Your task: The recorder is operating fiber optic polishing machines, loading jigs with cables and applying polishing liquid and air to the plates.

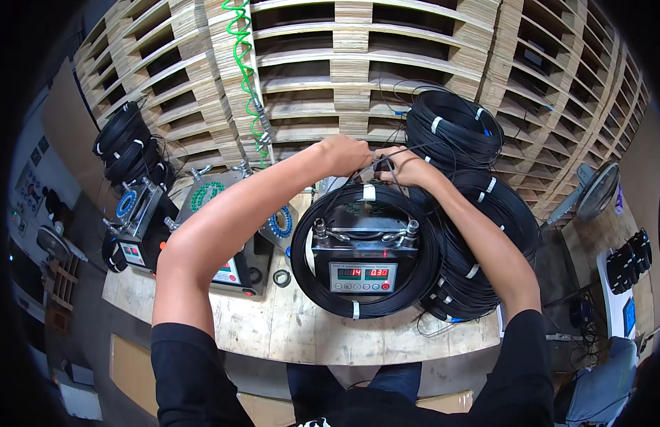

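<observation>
Head: ring-shaped black cable coil (302, 260), wooden pallets (350, 75)

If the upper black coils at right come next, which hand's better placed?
Right, probably: the right hand appears nearer the upper black coils, its arm already on that side. The left hand is farther left. Either hand's grip is unclear.

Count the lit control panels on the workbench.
3: one at far left, one partly covered by the left forearm, its visible part below it, and one framed by the black cable coil in front. Others may be hidden.
</observation>
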Demonstrator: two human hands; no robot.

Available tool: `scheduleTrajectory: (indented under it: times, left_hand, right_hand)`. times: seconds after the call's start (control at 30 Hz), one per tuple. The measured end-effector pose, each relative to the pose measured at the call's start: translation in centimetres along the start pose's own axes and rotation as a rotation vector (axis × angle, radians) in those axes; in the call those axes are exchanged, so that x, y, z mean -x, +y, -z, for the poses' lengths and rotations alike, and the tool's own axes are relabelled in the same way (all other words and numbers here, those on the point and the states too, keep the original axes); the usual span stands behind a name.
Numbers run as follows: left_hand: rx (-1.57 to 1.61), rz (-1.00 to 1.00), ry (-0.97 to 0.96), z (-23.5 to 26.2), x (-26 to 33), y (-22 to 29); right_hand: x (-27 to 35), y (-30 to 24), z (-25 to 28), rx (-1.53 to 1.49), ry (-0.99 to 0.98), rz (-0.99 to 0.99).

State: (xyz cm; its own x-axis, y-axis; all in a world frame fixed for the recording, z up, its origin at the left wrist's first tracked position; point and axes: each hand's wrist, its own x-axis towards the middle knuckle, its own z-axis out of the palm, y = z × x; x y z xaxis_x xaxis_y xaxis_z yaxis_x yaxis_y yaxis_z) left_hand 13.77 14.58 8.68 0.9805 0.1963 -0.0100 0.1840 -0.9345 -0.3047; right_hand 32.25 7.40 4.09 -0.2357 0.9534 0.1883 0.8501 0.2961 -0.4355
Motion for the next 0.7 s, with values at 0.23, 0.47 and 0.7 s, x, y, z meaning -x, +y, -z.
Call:
scheduleTrajectory:
  times: [0.23,0.47,0.7]
  left_hand:
    - [0.341,-0.211,-0.038,-2.0,0.3,-2.0]
    - [0.467,-0.304,0.059,-3.0,-0.3,-2.7]
    - [0.457,-0.222,0.008,-2.7,0.2,-2.8]
  right_hand:
    - [0.0,0.0,-0.9,-0.096,0.043,0.01]
    - [-0.5,2.0,-0.6,-0.156,-0.028,-0.056]
    - [-0.4,-0.1,-0.9,-0.019,0.004,-0.047]
